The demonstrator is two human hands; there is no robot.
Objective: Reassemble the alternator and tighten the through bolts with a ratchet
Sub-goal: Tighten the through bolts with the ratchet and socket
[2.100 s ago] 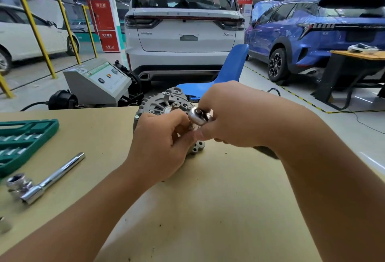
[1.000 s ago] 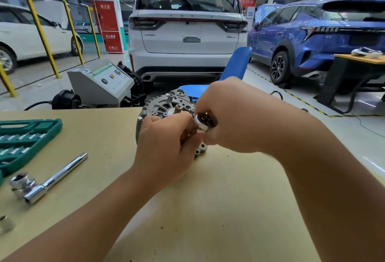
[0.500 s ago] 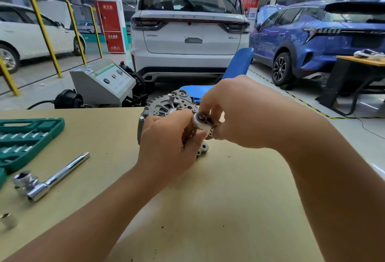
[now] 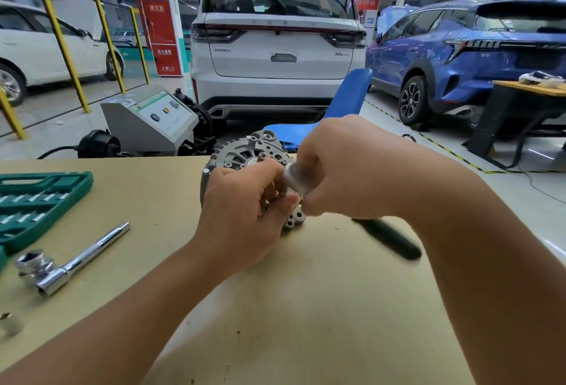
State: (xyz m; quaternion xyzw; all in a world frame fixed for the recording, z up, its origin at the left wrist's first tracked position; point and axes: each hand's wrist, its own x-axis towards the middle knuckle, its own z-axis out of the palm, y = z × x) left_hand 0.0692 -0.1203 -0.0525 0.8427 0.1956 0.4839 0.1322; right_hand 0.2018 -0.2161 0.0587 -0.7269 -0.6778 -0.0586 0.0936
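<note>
The tan desk (image 4: 306, 308) fills the lower view, and the alternator (image 4: 245, 154) stands on edge near its far rim at about twelve o'clock, probably so its bolt heads face the person. The right hand (image 4: 346, 167) is clenched round the ratchet (image 4: 295, 176), whose blurred head sits against the housing while its dark handle runs out toward four o'clock; I judge a through bolt is being tightened. The left hand (image 4: 242, 210) curls its fingers against the alternator's near face, seemingly steadying it, though exactly what they pinch is hidden. At nine o'clock lies a green socket case (image 4: 39, 200), at eight o'clock a spare chrome wrench (image 4: 70, 265), then a loose socket (image 4: 10, 323). None of these blocks the work.
</note>
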